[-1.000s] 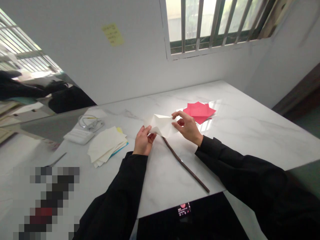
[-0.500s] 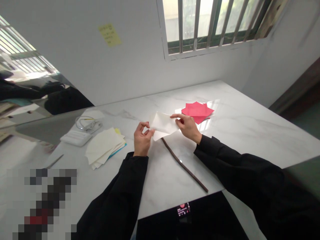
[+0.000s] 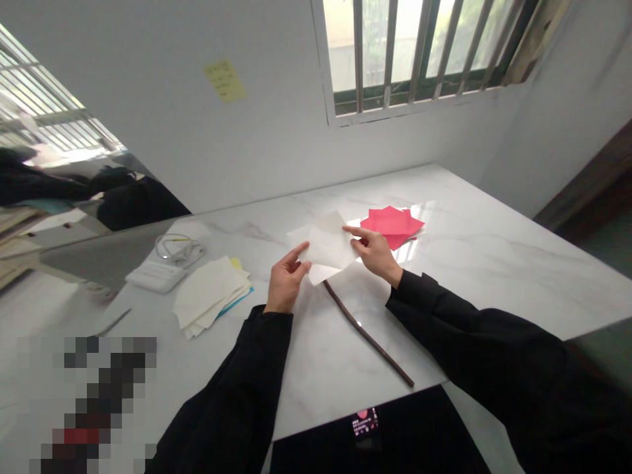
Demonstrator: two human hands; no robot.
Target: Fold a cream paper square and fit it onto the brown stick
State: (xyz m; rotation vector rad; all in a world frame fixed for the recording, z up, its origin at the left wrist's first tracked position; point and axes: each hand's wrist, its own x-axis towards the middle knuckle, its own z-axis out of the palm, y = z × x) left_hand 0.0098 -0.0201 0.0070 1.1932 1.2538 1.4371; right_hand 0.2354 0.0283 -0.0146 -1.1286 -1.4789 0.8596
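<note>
Between my two hands a creased sheet of white paper (image 3: pixel 328 247) is held just above the tabletop, its top part standing up. My left hand (image 3: pixel 285 282) pinches the sheet's left edge between thumb and forefinger. On the right side, my right hand (image 3: pixel 376 257) grips the paper with thumb and fingers, the forefinger lying along its upper right edge. A thin dark brown stick (image 3: pixel 368 334) lies on the marble-patterned table (image 3: pixel 474 263); its far end is hidden beneath the paper. Just beyond my right hand lie red paper pieces (image 3: pixel 392 222), overlapping in a star-like pile.
Left of my hands lies a pile of off-white sheets (image 3: pixel 210 289) with blue and yellow ones under it. A white device (image 3: pixel 155 275) and a coiled cable (image 3: pixel 180 249) sit behind. A black surface with a lit display (image 3: pixel 365 424) is at the near edge.
The paper's upper part has risen and its fold has opened out more. My left forefinger has straightened along the sheet. The whole view has shifted slightly.
</note>
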